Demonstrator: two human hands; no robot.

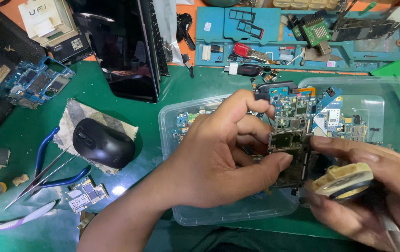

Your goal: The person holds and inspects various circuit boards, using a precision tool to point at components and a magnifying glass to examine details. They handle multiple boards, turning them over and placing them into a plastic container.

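Your right hand (372,186) is closing its grip around a cream, round roll of tape (343,179), its fingertips touching a dark green circuit board with metal shields (289,154). Your left hand (218,154) is pinching that board between thumb and fingers, above a clear plastic tub (218,215) of blue boards on the green desk (18,140). Farther off, a cream rectangular box with a white label (46,18) is sitting at the far left corner.
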